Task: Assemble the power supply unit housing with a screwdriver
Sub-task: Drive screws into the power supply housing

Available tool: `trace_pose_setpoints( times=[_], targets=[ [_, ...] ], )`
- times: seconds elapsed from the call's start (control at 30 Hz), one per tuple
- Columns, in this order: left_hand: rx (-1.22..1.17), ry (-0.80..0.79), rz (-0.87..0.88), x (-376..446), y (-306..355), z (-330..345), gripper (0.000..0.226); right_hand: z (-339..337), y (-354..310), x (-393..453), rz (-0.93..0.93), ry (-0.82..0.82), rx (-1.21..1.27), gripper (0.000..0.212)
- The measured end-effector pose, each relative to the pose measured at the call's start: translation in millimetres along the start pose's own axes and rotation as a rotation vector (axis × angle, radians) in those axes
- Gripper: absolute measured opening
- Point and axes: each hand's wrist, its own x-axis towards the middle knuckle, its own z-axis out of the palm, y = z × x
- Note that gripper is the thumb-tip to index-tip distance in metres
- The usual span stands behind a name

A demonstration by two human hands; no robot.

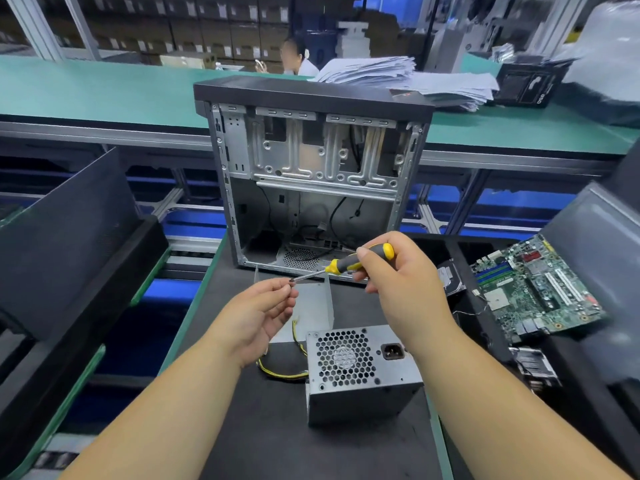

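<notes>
The right hand (pixel 398 271) grips the screwdriver (pixel 349 264) above the power supply (pixel 356 368); the left hand (pixel 263 313) pinches its tip, likely seating a screw, just behind the power supply on the tabletop (pixel 263 427).

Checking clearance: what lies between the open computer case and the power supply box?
Head view: a bent grey metal cover lies there, with the black-and-yellow screwdriver held above it.

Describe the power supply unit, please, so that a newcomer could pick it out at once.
Start at the open computer case standing on the dark mat, then come toward the camera past the two hands with the screwdriver. The power supply unit is the grey metal box there, alone in having a honeycomb fan grille, a power socket and yellow-and-black wires.
</notes>
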Motion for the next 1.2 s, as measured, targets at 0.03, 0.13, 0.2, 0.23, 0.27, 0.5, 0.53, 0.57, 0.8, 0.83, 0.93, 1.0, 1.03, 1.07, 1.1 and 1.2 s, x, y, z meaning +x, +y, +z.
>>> trace_pose_setpoints(
  times=[0.03, 0.13, 0.2, 0.23, 0.27, 0.5, 0.53, 0.57, 0.8, 0.83, 0.93, 1.0, 1.03, 1.07, 1.1, 1.2],
  targets=[
    [-0.023, -0.012, -0.017, -1.3, -2.0, 6.3, 0.011, -5.2, -0.1, -2.0, 0.004, 0.005, 0.003, 0.011],
    [-0.075, -0.033, -0.045, -6.1, -7.2, 25.2, 0.011, -21.7, 0.2, -7.6, 0.017, 0.006, 0.025, 0.011],
    [-0.090, -0.034, -0.046, -9.5, -11.1, 37.8, 0.012, -33.4, 1.0, -11.2, 0.022, 0.011, 0.035, 0.011],
    [-0.095, -0.032, -0.048, -11.2, -13.2, 43.6, 0.012, -39.1, 1.7, -13.0, 0.018, 0.016, 0.037, 0.011],
    [-0.101, -0.026, -0.052, -13.0, -15.5, 48.9, 0.012, -44.7, 2.3, -15.0, 0.012, 0.020, 0.036, 0.011],
    [-0.148, 0.024, -0.048, -26.7, -33.9, 71.9, 0.009, -74.4, 10.9, -27.8, -0.016, -0.011, 0.014, 0.009],
    [-0.155, 0.037, -0.045, -29.0, -36.4, 73.4, 0.008, -77.0, 12.1, -29.1, -0.026, -0.022, 0.010, 0.009],
    [-0.163, 0.050, -0.042, -31.1, -38.5, 74.9, 0.008, -79.2, 13.2, -30.4, -0.036, -0.031, 0.006, 0.011],
    [-0.140, 0.085, 0.012, -48.2, -41.9, 77.5, 0.011, -88.5, 13.4, -33.4, -0.072, -0.122, -0.001, 0.013],
    [-0.128, 0.091, 0.029, -49.8, -41.3, 76.7, 0.010, -88.8, 12.7, -33.8, -0.081, -0.137, -0.002, 0.012],
    [-0.077, 0.103, 0.088, -54.5, -40.3, 73.0, 0.010, -87.5, 11.7, -34.8, -0.088, -0.164, -0.014, 0.012],
    [0.006, 0.094, 0.131, -59.1, -40.2, 69.8, 0.011, -85.7, 9.5, -35.6, -0.082, -0.181, -0.020, 0.013],
    [0.054, 0.089, 0.151, -61.7, -40.0, 67.9, 0.010, -85.0, 8.4, -35.6, -0.082, -0.185, -0.006, 0.013],
    [0.091, 0.083, 0.168, -64.4, -39.3, 65.8, 0.010, -84.4, 7.3, -35.1, -0.084, -0.182, 0.014, 0.012],
    [0.112, 0.073, 0.179, -67.3, -38.1, 64.0, 0.010, -83.7, 6.2, -34.3, -0.082, -0.170, 0.034, 0.012],
    [0.107, 0.026, 0.207, -75.1, -31.5, 60.1, 0.009, -81.5, 2.5, -31.5, -0.041, -0.107, 0.116, 0.014]
  ],
)
